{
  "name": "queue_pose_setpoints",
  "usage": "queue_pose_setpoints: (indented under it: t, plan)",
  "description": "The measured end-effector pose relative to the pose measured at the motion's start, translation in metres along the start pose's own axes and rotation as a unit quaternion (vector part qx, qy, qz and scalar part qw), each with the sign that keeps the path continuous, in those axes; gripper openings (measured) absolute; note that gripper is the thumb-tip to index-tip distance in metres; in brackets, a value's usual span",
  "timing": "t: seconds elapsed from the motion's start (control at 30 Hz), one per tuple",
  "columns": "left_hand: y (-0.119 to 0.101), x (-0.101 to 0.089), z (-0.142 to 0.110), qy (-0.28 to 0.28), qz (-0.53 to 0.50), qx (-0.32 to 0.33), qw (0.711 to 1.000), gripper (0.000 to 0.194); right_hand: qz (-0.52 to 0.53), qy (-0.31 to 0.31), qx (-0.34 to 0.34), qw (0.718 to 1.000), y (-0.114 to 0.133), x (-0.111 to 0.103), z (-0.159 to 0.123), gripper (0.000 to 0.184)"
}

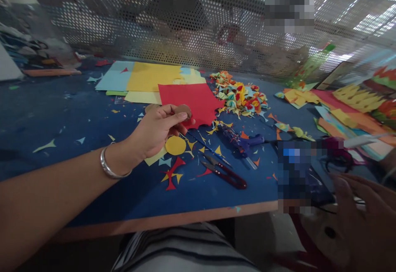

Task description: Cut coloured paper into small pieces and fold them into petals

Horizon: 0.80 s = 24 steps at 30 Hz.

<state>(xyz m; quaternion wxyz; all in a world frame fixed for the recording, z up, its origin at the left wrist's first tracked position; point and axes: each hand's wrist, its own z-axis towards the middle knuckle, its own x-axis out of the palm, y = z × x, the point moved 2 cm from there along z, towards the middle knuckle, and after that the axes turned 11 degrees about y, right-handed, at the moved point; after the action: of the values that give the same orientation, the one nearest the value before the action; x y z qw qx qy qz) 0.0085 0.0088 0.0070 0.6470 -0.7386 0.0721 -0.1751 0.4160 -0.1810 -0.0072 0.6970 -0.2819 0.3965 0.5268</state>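
My left hand (pixel 157 130), with a silver bangle at its wrist, pinches a small brown disc (pixel 184 110) between thumb and fingers. Just beyond it lies a red paper sheet (pixel 192 103) with a scalloped cut edge. Below the fingers are a yellow paper circle (pixel 175 145) and a slim dark-blue stick (pixel 206 146). Thread snips (pixel 224 173) with a dark red handle lie to the right, near a purple glue gun (pixel 247 142). My right hand (pixel 368 210) is at the right edge, dim and smeared; I cannot see whether it holds anything.
Yellow and light blue sheets (pixel 148 76) lie behind the red one. A pile of small coloured paper pieces (pixel 241 94) is beside them. More papers (pixel 355 119) and a green-capped bottle (pixel 315 64) stand right. A perforated metal panel (pixel 123 37) borders the blue table (pixel 71 140).
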Motion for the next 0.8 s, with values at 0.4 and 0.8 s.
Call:
queue_pose_setpoints:
  t: [0.4,0.8]
  plan:
    - [0.001,0.001,0.000,0.008,-0.003,-0.009,1.000,0.013,0.024,-0.014,-0.073,0.997,0.009,0.012,-0.013,0.043]
    - [-0.001,0.001,0.000,0.016,0.001,-0.006,1.000,0.010,0.040,0.019,-0.087,0.995,0.013,0.014,-0.009,0.044]
